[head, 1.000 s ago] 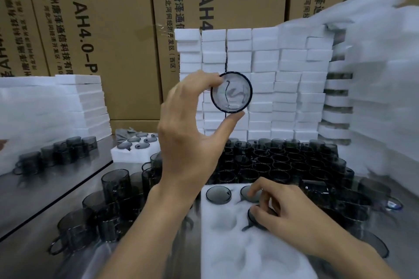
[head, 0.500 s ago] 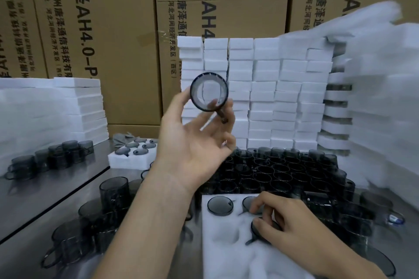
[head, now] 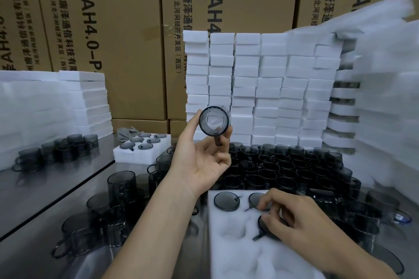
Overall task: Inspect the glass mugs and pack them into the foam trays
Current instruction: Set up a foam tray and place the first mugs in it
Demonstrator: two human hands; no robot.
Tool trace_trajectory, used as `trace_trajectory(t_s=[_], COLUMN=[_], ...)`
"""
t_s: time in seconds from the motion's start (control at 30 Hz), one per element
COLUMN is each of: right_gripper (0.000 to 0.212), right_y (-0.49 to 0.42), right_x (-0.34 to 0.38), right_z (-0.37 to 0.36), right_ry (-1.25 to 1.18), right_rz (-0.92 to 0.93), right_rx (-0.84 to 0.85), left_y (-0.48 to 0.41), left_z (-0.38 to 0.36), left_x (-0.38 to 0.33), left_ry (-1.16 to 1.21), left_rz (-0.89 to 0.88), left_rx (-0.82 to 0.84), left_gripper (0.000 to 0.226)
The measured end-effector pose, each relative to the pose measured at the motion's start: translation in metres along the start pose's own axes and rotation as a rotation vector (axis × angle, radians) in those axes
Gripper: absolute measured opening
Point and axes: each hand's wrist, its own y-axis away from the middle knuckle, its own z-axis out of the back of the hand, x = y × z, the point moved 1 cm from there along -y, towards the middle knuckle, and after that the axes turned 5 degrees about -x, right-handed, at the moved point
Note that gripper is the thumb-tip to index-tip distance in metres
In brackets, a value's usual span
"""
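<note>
Foam tray (head: 226, 240) lay just in front, three pockets filled – right hand (head: 301, 217) had its fingers curled on the seated mug (head: 263, 229) in the second row. Left hand (head: 201, 161) pinched the raised mug (head: 214, 121) end-on to the eye. Best move was a slow rotation against the white foam stacks (head: 272, 88), checking for cracks before seating.
</note>
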Motion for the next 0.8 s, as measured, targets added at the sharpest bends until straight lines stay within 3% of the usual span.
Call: trace_trajectory(t_s=[0.33, 0.57, 0.8], right_gripper=[0.027, 0.004, 0.014], right_y=[0.000, -0.001, -0.006], right_x=[0.007, 0.011, 0.017], right_z=[0.001, 0.002, -0.003], right_ry=[0.050, 0.166, 0.176], right_rz=[0.032, 0.028, 0.114], right_rx=[-0.029, -0.045, -0.186], left_y=[0.001, 0.007, 0.011], left_z=[-0.006, -0.013, -0.016], left_x=[0.007, 0.016, 0.023], left_ry=[-0.064, -0.176, -0.190], left_rz=[-0.068, -0.088, -0.091], left_rx=[0.014, 0.088, 0.060], left_gripper=[0.066, 0.056, 0.061])
